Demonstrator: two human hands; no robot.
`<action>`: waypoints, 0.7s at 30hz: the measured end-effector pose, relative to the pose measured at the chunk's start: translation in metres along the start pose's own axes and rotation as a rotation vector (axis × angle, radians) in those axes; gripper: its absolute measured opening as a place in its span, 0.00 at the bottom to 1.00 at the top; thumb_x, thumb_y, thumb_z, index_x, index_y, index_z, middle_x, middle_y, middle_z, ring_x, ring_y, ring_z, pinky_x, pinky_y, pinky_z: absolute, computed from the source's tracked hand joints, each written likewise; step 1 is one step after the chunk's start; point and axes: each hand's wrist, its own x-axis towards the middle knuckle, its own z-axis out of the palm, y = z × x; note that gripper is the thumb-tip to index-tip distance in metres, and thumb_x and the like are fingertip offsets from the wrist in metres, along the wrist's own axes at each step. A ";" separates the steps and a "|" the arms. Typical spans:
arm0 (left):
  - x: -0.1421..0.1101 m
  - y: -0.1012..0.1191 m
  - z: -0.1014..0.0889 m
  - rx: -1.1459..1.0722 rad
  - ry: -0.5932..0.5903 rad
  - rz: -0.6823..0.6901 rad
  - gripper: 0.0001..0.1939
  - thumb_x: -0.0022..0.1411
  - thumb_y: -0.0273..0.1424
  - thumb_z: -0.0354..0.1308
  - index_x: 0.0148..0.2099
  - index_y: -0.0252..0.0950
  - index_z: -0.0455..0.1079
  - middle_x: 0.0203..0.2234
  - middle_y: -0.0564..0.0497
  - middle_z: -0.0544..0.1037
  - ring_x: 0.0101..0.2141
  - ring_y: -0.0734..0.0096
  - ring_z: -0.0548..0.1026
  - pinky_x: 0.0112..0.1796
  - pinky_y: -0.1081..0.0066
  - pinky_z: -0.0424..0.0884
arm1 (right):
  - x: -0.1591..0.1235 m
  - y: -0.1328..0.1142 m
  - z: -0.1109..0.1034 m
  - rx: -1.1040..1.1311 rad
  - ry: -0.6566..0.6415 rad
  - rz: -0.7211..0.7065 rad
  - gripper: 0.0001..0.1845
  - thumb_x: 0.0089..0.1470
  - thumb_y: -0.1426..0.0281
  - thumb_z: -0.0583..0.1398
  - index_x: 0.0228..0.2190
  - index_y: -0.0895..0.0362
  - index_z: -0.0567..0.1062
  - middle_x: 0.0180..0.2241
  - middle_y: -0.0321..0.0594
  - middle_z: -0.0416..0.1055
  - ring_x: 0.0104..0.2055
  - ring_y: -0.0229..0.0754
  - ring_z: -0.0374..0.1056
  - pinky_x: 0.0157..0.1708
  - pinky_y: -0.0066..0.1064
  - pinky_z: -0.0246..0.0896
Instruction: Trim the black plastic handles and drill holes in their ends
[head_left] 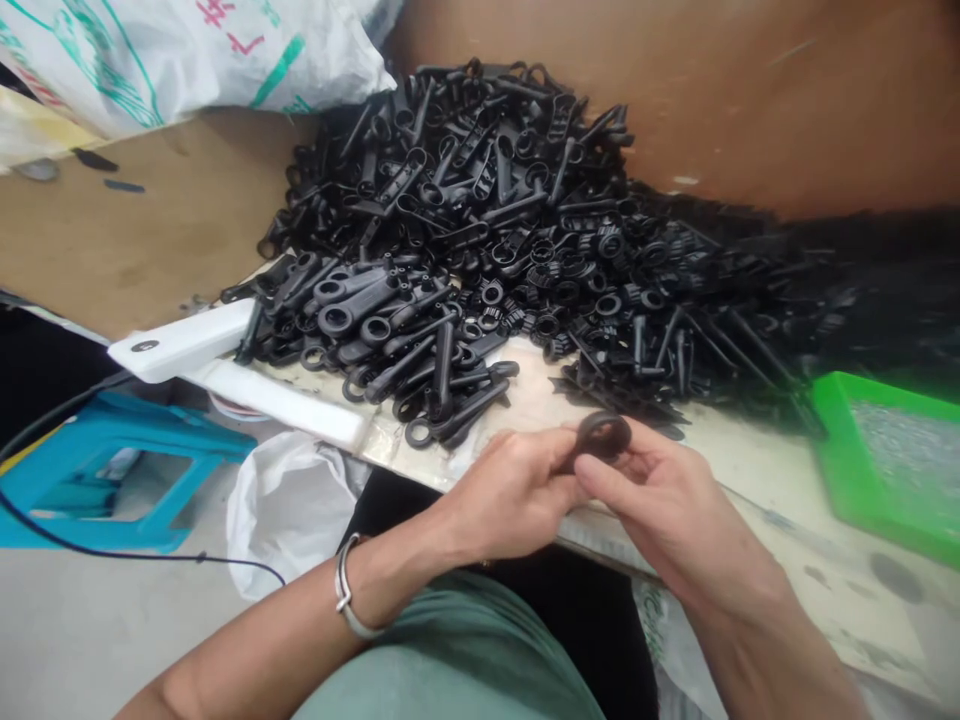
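My left hand [510, 490] and my right hand [660, 500] meet at the near edge of the table [757, 480], both closed around one small black plastic part [604, 437] with a round ring end. The fingers of both hands pinch it from either side, and most of its body is hidden behind them. Just beyond the hands lies a big heap of black plastic parts [487, 230]: long handle-like pieces with ring ends and short ribbed round caps. A bracelet is on my left wrist.
A green tray [832, 450] of small grey pieces sits at the right. A white printed sack [165, 50] lies at the back left. A white plastic bracket [187, 340] juts off the table's left edge. Below it stand a blue stool [150, 450] and a white bag [285, 500].
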 end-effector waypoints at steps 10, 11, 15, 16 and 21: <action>0.011 -0.006 -0.002 0.122 -0.094 -0.003 0.12 0.65 0.26 0.54 0.48 0.34 0.76 0.38 0.49 0.81 0.40 0.64 0.78 0.40 0.72 0.70 | -0.002 0.013 -0.010 -0.115 0.065 -0.028 0.15 0.50 0.61 0.70 0.37 0.56 0.79 0.35 0.39 0.77 0.37 0.43 0.73 0.37 0.30 0.71; 0.013 -0.006 -0.002 0.071 -0.108 0.002 0.12 0.66 0.27 0.55 0.48 0.34 0.76 0.40 0.49 0.81 0.42 0.65 0.78 0.41 0.73 0.70 | -0.002 0.012 -0.011 -0.146 0.064 -0.019 0.14 0.50 0.61 0.70 0.37 0.56 0.78 0.35 0.38 0.77 0.38 0.43 0.73 0.37 0.30 0.71; 0.013 -0.008 0.000 0.003 -0.155 0.013 0.09 0.67 0.29 0.55 0.46 0.34 0.75 0.39 0.50 0.80 0.41 0.68 0.77 0.41 0.74 0.70 | -0.004 0.004 -0.013 -0.254 0.093 0.005 0.12 0.50 0.62 0.69 0.33 0.56 0.78 0.30 0.36 0.76 0.32 0.40 0.72 0.30 0.27 0.70; 0.012 -0.009 0.002 0.014 -0.147 0.016 0.09 0.67 0.29 0.55 0.45 0.34 0.75 0.38 0.50 0.80 0.40 0.68 0.77 0.41 0.74 0.70 | -0.005 0.003 -0.013 -0.274 0.110 -0.006 0.11 0.51 0.62 0.68 0.32 0.57 0.78 0.30 0.37 0.76 0.31 0.40 0.72 0.29 0.26 0.70; 0.006 -0.017 0.008 0.090 -0.066 0.011 0.06 0.64 0.27 0.56 0.40 0.33 0.74 0.30 0.52 0.76 0.33 0.71 0.74 0.35 0.74 0.68 | -0.009 0.004 -0.005 -0.266 0.151 -0.044 0.09 0.49 0.64 0.68 0.30 0.56 0.79 0.28 0.36 0.77 0.29 0.40 0.74 0.28 0.25 0.72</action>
